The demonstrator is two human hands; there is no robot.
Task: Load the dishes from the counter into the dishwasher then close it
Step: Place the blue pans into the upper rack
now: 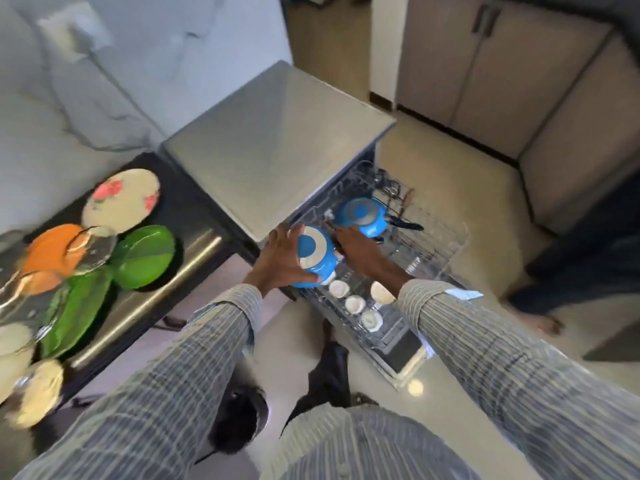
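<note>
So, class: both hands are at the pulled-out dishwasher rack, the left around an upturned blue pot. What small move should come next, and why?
Probably lower the blue pot onto the rack and let go. The left hand holds it upside down beside the other blue pan; the right hand is alongside.

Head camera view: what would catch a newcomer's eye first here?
Probably the bright blue pot, upside down, gripped by the left hand over the dishwasher rack, with a matching blue pan already in the rack behind it. Next, the green plates and orange plate on the counter at left.
</note>
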